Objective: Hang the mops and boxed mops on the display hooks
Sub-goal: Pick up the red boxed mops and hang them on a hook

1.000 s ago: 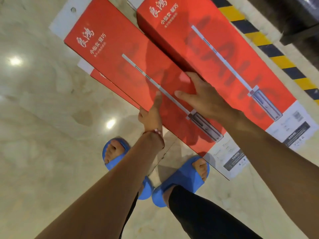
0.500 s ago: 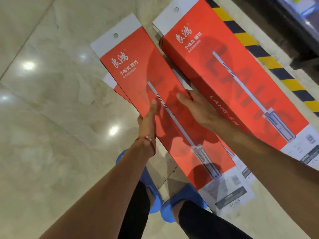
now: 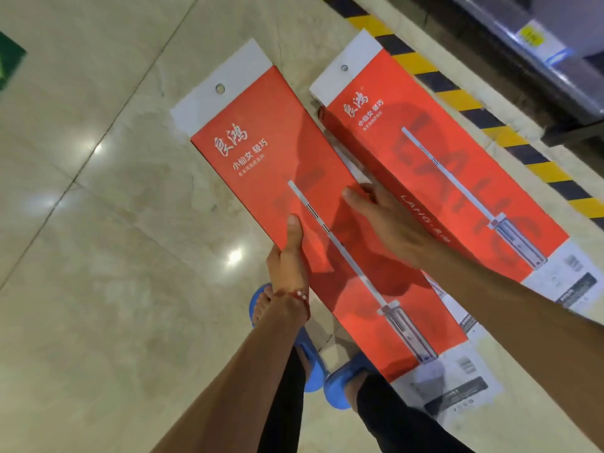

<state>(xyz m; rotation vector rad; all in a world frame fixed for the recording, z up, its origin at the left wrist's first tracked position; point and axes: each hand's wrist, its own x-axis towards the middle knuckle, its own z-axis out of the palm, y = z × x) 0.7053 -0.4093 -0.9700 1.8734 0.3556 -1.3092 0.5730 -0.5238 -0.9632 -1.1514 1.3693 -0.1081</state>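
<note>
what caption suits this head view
Left hand and right hand hold a red boxed mop beside a second box.

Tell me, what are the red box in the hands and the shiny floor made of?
The held red mop box looks like printed cardboard, slightly glossy: sharp folded edges, punched white tab. The floor looks like polished marble-like tile: veins, lamp glints, joint lines.
</note>
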